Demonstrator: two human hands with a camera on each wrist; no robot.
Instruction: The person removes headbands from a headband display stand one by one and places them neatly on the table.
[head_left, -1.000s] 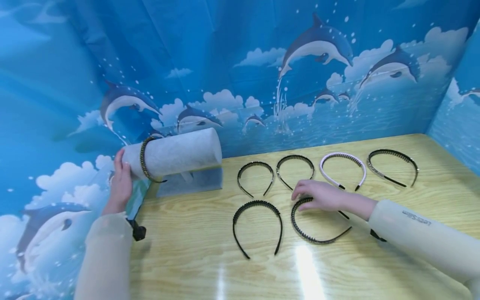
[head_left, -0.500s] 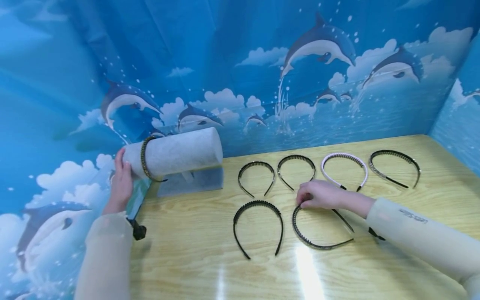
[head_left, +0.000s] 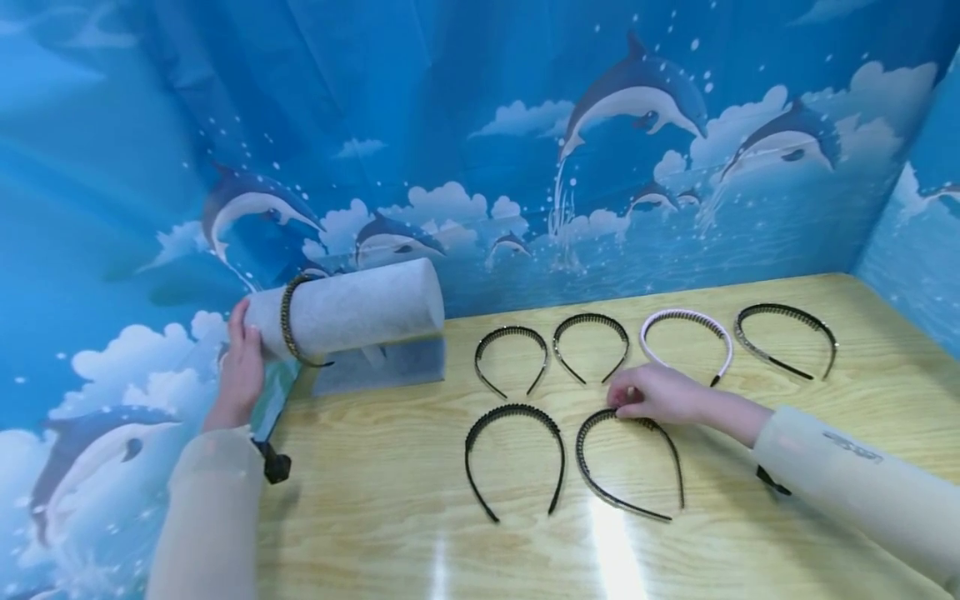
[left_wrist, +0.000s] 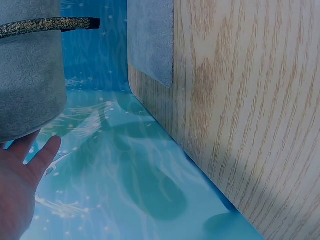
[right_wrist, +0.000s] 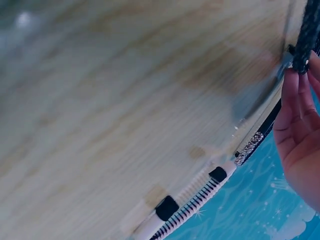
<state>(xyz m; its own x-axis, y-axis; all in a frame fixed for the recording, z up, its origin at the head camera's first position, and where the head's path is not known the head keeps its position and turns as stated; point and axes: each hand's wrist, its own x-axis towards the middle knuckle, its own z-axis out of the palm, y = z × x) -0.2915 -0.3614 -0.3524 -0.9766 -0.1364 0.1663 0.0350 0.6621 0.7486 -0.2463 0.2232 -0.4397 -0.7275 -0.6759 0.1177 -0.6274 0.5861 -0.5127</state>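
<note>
My left hand [head_left: 242,371] touches the left end of a grey padded cylinder stand [head_left: 367,304], its fingers fairly straight. A gold-and-black headband [head_left: 287,321] sits around that cylinder near the hand. In the left wrist view, thumb and finger spread apart at the cylinder's lower edge. My right hand [head_left: 667,396] pinches the top of a dark toothed headband [head_left: 582,463] between thumb and fingers; both its ends point toward the front of the table. The right wrist view shows the fingertips on the dark band [right_wrist: 305,35] at the right edge.
Left of the held headband lies a black headband [head_left: 513,408]. Along the back lie two dark headbands [head_left: 512,329], a pink headband [head_left: 682,313] and a dark one with a glittery side [head_left: 783,307]. A dolphin-printed curtain [head_left: 450,125] borders the wooden table [head_left: 375,500].
My right hand has come to pinch the dark headband and turned it, so its ends swung from pointing right to pointing toward the front. The left hand stays at the stand.
</note>
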